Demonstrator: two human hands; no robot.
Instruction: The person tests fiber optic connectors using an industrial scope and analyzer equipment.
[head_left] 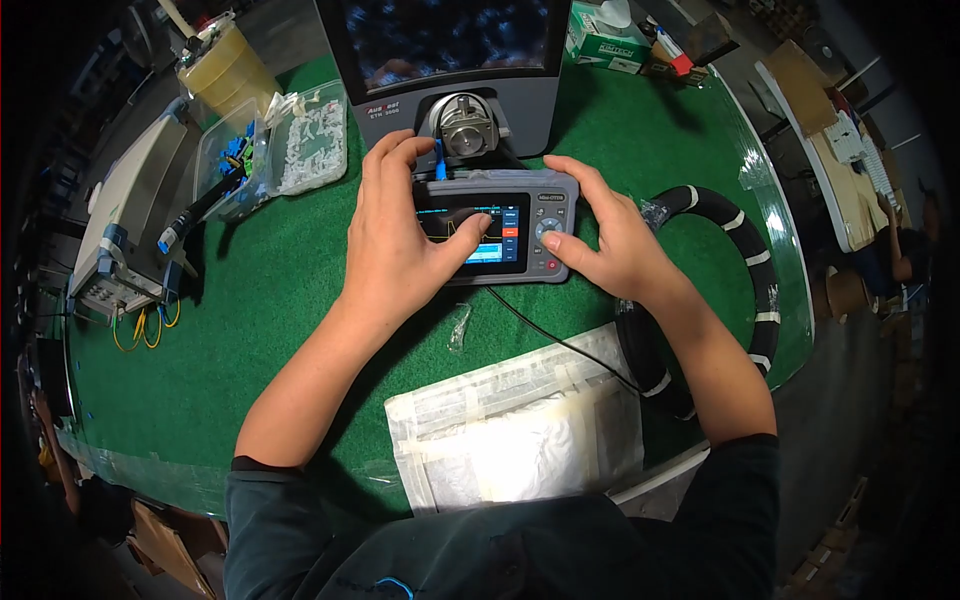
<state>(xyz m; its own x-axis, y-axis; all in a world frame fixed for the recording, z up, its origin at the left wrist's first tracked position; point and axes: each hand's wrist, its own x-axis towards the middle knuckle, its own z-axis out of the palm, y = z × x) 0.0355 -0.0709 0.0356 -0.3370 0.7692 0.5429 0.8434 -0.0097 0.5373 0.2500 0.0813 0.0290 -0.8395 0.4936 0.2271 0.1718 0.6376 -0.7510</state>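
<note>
A grey handheld Mini-OTDR [545, 200] sits in the middle of the head view, its lit screen showing a yellow trace and a column of side buttons. My left hand [390, 235] grips its left end, fingers at the top edge and thumb over the screen. Around the right end my right hand [620, 245] is closed, with the thumb at the keypad and the index finger along the top corner. A blue connector [440, 163] stands at the device's top edge by my left fingertips. Below the device runs a thin black cable [545, 333].
Behind stands a grey inspection monitor [385, 120] with a round metal fixture [468, 128]. A black cable coil [765, 270] lies right, a white padded sheet [420, 450] in front. Left are clear bins [335, 150] and a grey instrument [140, 190]; a tissue box [605, 48] sits back right.
</note>
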